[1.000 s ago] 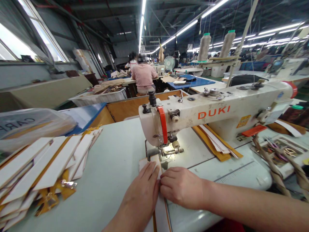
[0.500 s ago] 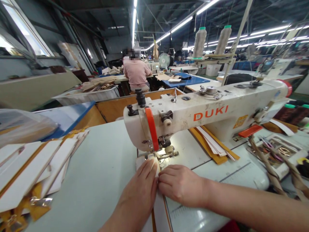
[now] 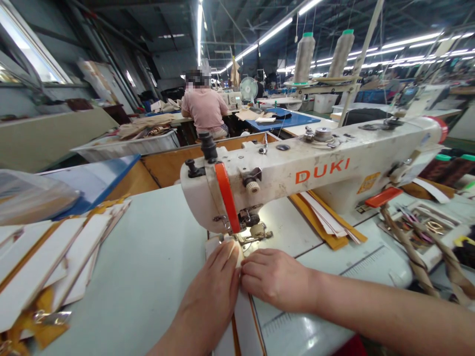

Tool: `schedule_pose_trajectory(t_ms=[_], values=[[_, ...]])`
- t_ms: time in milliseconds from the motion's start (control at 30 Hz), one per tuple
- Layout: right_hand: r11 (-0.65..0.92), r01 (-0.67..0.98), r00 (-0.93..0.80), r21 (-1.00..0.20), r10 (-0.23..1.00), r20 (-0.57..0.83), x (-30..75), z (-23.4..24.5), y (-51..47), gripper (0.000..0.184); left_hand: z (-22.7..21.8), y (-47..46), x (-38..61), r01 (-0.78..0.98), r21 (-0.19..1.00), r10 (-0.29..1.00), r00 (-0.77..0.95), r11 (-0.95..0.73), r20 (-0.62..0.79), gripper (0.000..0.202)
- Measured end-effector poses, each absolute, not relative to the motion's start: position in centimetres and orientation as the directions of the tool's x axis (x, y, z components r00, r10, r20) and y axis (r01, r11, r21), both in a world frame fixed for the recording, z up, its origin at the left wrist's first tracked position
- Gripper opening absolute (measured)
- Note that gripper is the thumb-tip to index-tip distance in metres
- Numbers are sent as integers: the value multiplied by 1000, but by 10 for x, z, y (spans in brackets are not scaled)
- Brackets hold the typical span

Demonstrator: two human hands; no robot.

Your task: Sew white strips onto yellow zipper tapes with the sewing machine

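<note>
Your left hand lies flat, fingers outstretched, over the white strip, which runs lengthwise away from you toward the sewing machine's head, while your right hand curls at its right edge, grip unclear.

Wearer's left hand, toward seven o'clock: ungloved, back smooth, fingers slender and tapering. Left forearm bare down to the frame edge at seven. Right hand, toward five: ungloved too, rounded back, faint knuckle creases. Right forearm bare from wrist out to the edge at four. Low at five o'clock, a sliver of deep red cloth, apparently clothing; garment type unclear.
</note>
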State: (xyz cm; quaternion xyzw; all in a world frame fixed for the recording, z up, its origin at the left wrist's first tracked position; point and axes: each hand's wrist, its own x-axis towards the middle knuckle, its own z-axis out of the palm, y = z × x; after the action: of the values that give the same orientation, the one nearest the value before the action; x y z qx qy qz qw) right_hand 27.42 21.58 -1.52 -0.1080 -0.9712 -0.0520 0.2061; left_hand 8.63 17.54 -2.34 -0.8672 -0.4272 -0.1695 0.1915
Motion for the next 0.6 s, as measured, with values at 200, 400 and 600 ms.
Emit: schedule_pose_trajectory(t_ms=[200,400,600], values=[[973,228,-908,25,204,367,275,-13,216,21,-19,176,89,825,-137,712,547,-548,440,36],[971,241,-915,-11,231,332,283,-11,214,14,-26,166,91,863,6,775,450,-505,445,39],[942,292,-869,-167,334,364,311,-11,185,22,-28,101,96,809,-59,656,514,-585,552,32]])
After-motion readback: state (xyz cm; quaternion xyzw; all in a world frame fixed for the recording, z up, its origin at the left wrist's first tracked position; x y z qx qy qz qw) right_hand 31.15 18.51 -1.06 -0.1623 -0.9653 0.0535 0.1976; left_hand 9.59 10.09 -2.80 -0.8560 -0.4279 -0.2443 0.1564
